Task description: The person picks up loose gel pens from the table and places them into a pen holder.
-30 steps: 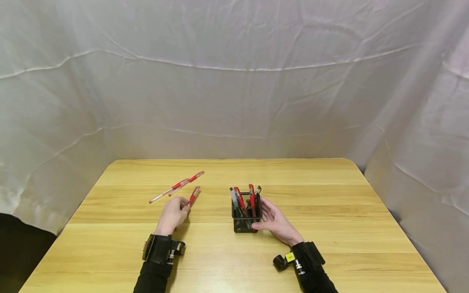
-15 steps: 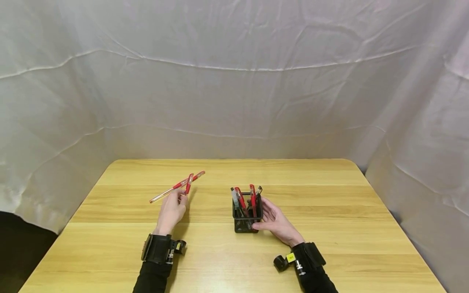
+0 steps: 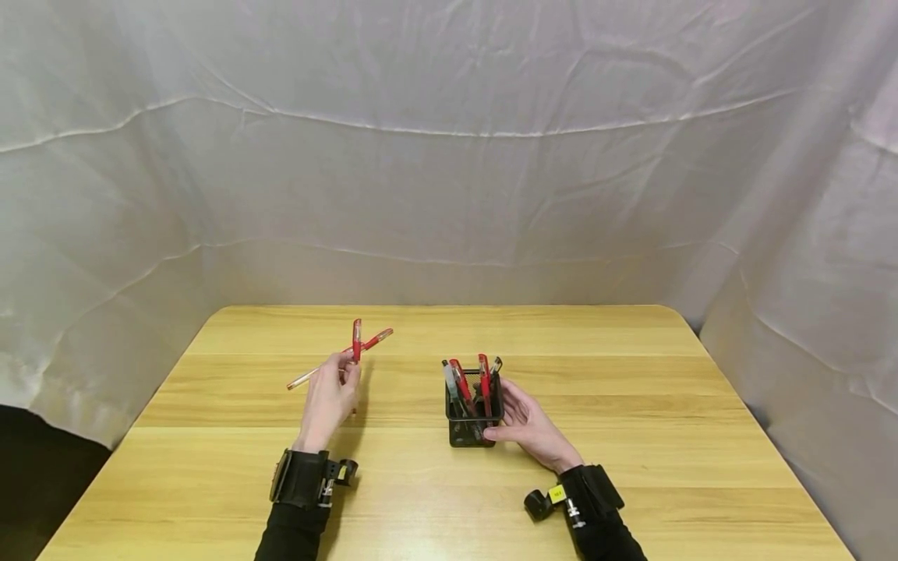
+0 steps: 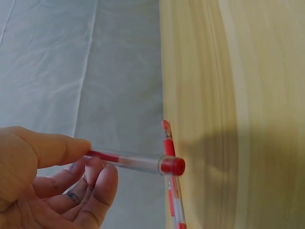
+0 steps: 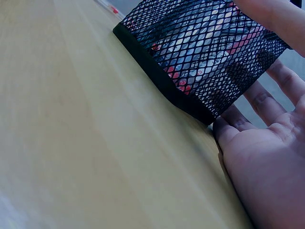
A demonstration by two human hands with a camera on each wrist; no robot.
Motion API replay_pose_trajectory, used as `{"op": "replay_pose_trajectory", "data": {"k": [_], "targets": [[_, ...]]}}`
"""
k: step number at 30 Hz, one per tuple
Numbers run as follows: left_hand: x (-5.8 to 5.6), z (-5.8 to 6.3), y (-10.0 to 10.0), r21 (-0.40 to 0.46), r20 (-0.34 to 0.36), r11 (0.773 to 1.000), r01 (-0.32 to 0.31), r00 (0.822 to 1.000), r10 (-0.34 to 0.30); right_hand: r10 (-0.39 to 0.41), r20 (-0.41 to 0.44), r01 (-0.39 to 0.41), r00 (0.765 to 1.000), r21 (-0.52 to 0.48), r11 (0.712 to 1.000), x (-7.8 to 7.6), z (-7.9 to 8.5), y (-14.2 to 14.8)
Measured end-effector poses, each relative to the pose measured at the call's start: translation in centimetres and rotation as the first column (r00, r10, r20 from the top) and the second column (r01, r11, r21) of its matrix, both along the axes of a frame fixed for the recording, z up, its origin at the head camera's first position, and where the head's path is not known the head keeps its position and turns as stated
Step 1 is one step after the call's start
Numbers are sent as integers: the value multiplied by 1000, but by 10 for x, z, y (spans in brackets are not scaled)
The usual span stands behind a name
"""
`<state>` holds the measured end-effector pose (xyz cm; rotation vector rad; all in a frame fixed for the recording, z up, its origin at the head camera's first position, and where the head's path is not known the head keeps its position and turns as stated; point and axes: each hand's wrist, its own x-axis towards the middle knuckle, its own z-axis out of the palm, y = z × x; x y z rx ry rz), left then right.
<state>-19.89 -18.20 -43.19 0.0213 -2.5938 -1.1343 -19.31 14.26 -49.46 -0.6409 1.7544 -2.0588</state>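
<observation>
My left hand (image 3: 328,407) pinches a red-capped gel pen (image 3: 357,340) between thumb and fingers. The pen is raised nearly upright off the table, and its clear barrel with a red end (image 4: 138,161) points at the table in the left wrist view. Just behind it lie two more red pens (image 3: 302,379), crossing or touching each other. At centre stands a black mesh pen holder (image 3: 459,433), gripped by my right hand (image 3: 539,438) with the thumb at the front and the fingers round its right side. Red pens (image 3: 484,382), a grey pen (image 3: 450,382) and a black-capped one lean inside.
The light wooden table (image 3: 631,389) spreads out on both sides of the hands. Pale grey cloth (image 3: 449,195) hangs behind it and along both sides. A camera is strapped to each wrist.
My left hand has lifted the pen and turned it from slanting on the table to nearly upright, moving slightly away from me. The right hand and pen holder have stayed in place.
</observation>
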Motion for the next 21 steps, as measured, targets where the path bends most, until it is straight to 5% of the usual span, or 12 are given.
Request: {"op": "replay_pose_trajectory", "data": {"k": [21], "targets": [[4,21,11,160,-190,984,85,980,-54,-4,7,4,1000,12,1000,0,0,-1]]}}
